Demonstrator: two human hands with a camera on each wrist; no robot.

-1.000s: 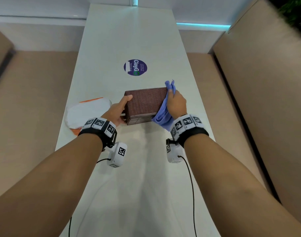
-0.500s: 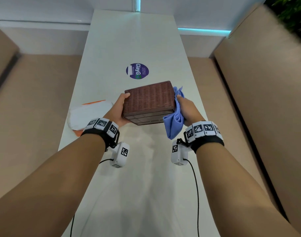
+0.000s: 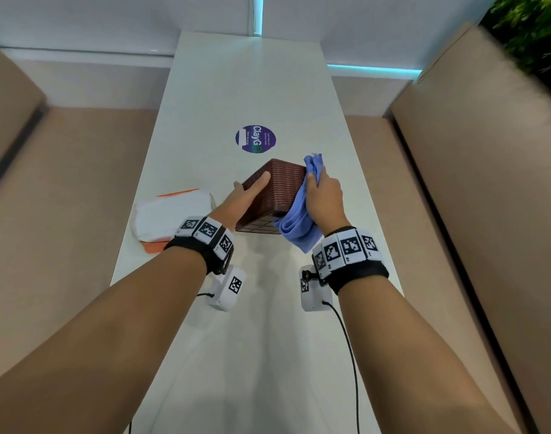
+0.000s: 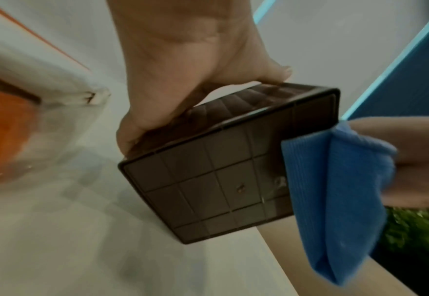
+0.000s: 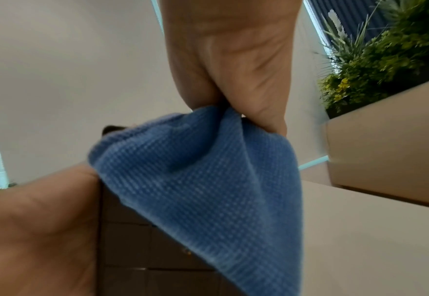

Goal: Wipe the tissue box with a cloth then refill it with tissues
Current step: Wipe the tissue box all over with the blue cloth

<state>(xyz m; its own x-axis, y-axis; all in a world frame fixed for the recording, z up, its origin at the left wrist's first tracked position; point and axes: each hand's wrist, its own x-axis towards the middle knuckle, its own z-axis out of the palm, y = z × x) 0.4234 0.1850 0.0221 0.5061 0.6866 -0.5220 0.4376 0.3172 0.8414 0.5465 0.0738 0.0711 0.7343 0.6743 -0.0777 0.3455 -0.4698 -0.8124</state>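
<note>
The brown woven tissue box (image 3: 278,191) is held tilted above the white table (image 3: 267,339), its gridded underside (image 4: 221,180) facing me. My left hand (image 3: 246,197) grips its left side, thumb lying along the weave. My right hand (image 3: 323,193) clutches a bunched blue cloth (image 3: 297,225) and presses it against the box's right side. In the right wrist view the cloth (image 5: 203,180) hangs from my right hand (image 5: 233,64) over the box (image 5: 132,240). The left wrist view shows my left hand (image 4: 183,84) on the box and the cloth (image 4: 335,200) at its right edge.
A white and orange tissue pack (image 3: 170,216) lies on the table left of my left hand. A round purple sticker (image 3: 255,139) sits beyond the box. Beige benches (image 3: 455,214) flank the narrow table on both sides, with plants (image 3: 531,32) at the far right.
The box has been lifted off the table and turned so one corner points away from me. My right hand has slid the cloth along the box's right side.
</note>
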